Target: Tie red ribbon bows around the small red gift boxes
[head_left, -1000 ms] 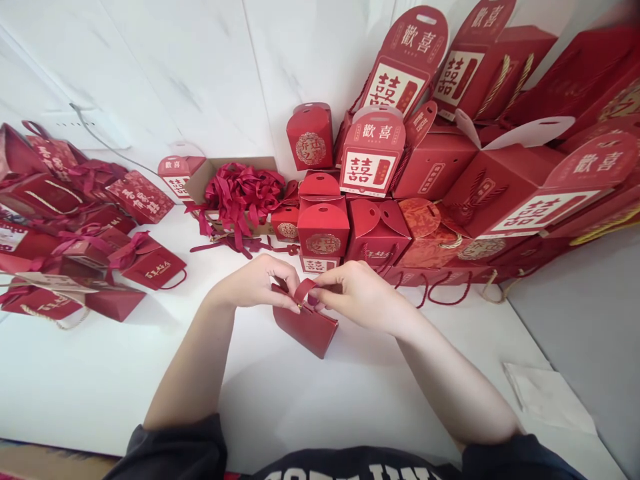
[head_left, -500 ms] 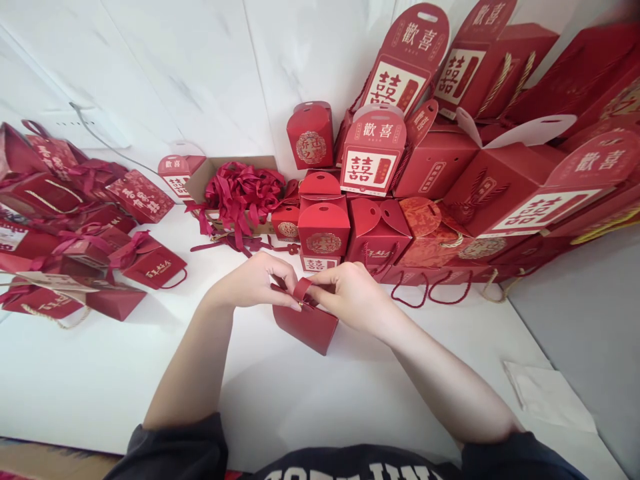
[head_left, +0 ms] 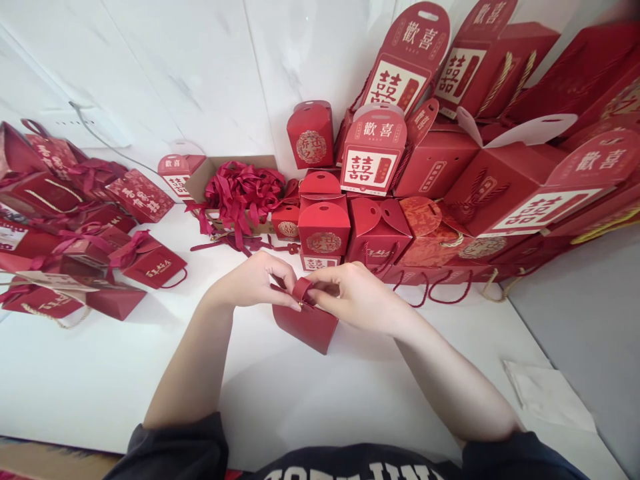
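Note:
A small red gift box [head_left: 306, 328] stands on the white table in front of me, with a red strap handle [head_left: 302, 288] looped over its top. My left hand [head_left: 260, 280] pinches at the left of the loop, thumb pressed near a small gold-coloured spot at the strap's base. From the other side, my right hand [head_left: 353, 297] has its thumb and fingers closed on the strap. The fingers hide part of the box's top, so how the strap is fastened cannot be seen.
Behind my hands, a cardboard box [head_left: 200, 183] holds tangled dark-red ribbons [head_left: 245, 193]. Red gift boxes [head_left: 325, 230] are stacked at the back right. More ribboned boxes [head_left: 155, 263] lie at the left. A white paper [head_left: 550, 397] lies at the right edge.
My right hand has shifted very slightly at the strap, its wrist a little to the right. My left hand and the box look unmoved.

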Demonstrator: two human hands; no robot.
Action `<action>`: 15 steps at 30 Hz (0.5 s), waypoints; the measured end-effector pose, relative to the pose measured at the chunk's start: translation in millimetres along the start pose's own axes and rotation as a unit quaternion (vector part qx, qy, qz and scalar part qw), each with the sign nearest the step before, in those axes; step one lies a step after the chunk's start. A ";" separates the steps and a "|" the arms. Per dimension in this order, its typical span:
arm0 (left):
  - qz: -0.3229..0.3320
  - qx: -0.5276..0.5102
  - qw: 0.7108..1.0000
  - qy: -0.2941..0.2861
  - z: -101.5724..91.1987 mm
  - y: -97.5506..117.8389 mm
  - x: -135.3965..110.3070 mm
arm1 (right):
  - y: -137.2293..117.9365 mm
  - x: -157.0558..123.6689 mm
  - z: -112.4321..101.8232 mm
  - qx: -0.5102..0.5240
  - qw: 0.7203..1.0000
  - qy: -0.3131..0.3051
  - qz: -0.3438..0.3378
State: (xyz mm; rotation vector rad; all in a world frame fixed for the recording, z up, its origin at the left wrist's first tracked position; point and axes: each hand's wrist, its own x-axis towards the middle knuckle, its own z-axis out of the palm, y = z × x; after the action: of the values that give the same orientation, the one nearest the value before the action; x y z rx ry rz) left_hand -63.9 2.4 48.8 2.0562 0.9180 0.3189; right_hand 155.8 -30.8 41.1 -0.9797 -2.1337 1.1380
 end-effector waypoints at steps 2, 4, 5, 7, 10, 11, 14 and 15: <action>0.001 -0.013 1.000 0.000 0.4 -0.3 0.3 | 2.8 -0.4 -2.9 0.039 0.999 -0.019 -0.004; 0.004 -0.024 1.000 0.000 0.5 -1.0 0.7 | 8.0 1.2 -3.8 0.078 0.996 -0.035 0.000; 0.005 -0.027 1.000 -0.002 0.4 -1.6 0.9 | 11.3 2.8 -3.3 0.097 0.994 -0.043 0.005; 0.006 -0.033 0.999 -0.009 -0.2 -2.7 1.0 | 18.6 7.1 -1.2 0.128 0.990 -0.049 0.017; 0.004 -0.042 0.999 -0.021 -1.1 -4.4 0.9 | 28.1 14.1 1.5 0.131 0.990 -0.050 0.021; 0.003 -0.044 0.999 -0.023 -1.1 -4.8 0.7 | 30.4 16.0 1.6 0.120 0.991 -0.057 0.014; 0.003 -0.053 0.998 -0.032 0.0 -6.3 0.8 | 35.2 20.4 0.7 0.107 0.989 -0.098 -0.018; 0.003 -0.054 0.998 -0.033 0.7 -6.9 1.1 | 36.3 21.3 0.3 0.115 0.986 -0.115 -0.028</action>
State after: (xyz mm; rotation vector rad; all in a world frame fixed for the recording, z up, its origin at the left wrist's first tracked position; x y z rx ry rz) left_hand -66.2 5.4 42.9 1.9597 0.8368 0.2959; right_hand 155.6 -0.1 12.3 -0.7086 -2.1277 1.4929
